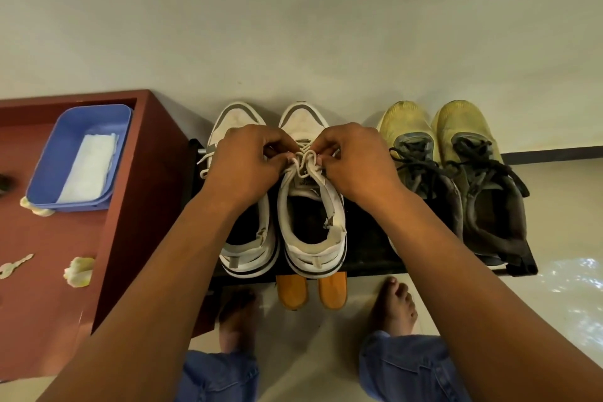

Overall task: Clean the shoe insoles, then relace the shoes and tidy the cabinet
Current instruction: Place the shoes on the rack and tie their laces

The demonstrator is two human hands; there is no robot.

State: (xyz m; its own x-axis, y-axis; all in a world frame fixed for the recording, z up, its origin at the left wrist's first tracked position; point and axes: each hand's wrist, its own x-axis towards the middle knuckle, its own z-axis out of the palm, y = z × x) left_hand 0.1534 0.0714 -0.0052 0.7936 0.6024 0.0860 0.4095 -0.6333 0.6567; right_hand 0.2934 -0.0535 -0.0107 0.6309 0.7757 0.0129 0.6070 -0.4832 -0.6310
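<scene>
I see relacing step in hand. My left hand (251, 160) and right hand (354, 161) both pinch off-white cotton lace (305, 164), fingers curled, over tongue of right white leather sneaker (311, 206) on black shoe rack (368, 254). Knot looks half-formed; next I judge loops need pulling snug, evenly.
</scene>
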